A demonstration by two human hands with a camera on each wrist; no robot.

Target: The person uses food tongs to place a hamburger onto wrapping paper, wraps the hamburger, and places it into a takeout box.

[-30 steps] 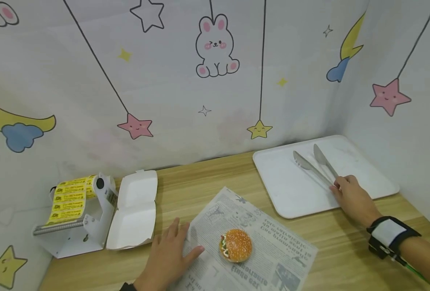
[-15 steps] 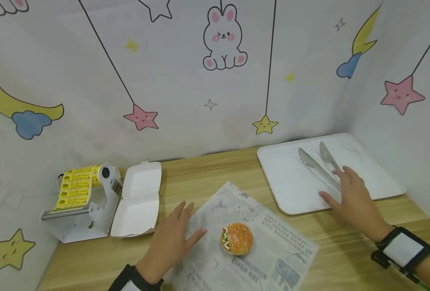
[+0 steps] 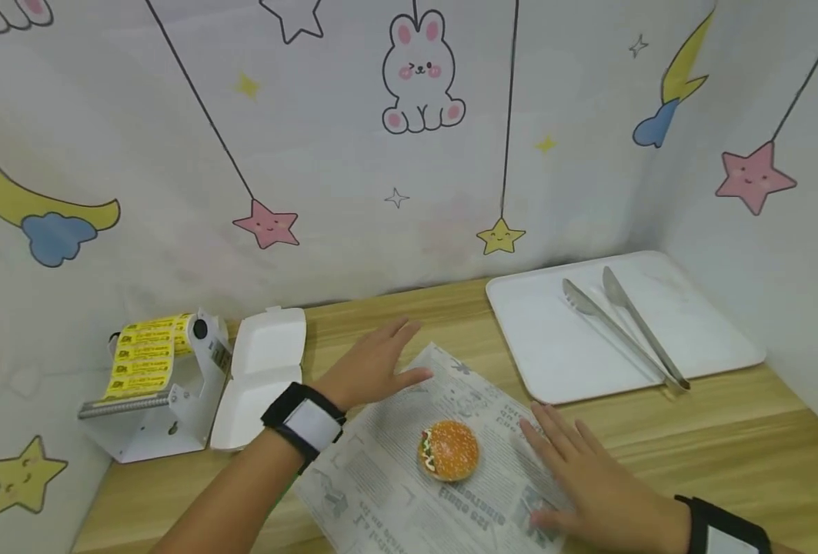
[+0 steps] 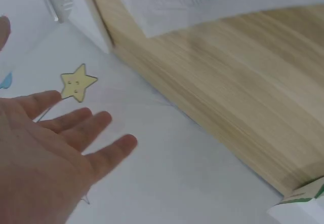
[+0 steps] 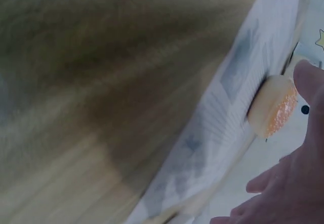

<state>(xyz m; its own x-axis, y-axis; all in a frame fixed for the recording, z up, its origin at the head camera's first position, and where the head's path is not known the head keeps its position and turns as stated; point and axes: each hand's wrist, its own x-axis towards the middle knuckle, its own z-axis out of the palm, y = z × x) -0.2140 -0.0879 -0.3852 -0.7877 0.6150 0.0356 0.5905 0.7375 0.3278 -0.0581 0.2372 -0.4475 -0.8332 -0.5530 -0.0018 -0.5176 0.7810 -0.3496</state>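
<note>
A sesame-bun burger [image 3: 449, 451] sits on a sheet of newsprint-patterned wrapping paper [image 3: 374, 469] in the middle of the table. My left hand [image 3: 374, 365], fingers spread, is over the paper's far left edge and holds nothing. In the left wrist view that hand [image 4: 66, 138] shows loose, straight fingers. My right hand [image 3: 589, 485] lies flat-fingered over the paper's right edge, to the right of the burger. The right wrist view has the burger [image 5: 273, 106] close past the thumb of the right hand [image 5: 293, 168].
A white tray [image 3: 540, 354] at the back right bears two metal knife-shaped utensils [image 3: 640, 319], handles over its front rim. An open white takeaway box [image 3: 270, 342] stands at the left, beside a dispenser [image 3: 152, 427] with a roll of yellow labels [image 3: 141, 362]. A decorated wall rises behind.
My right hand has let go of the utensil on the tray and come down left to the paper. My left hand has moved forward and right along the paper's edge.
</note>
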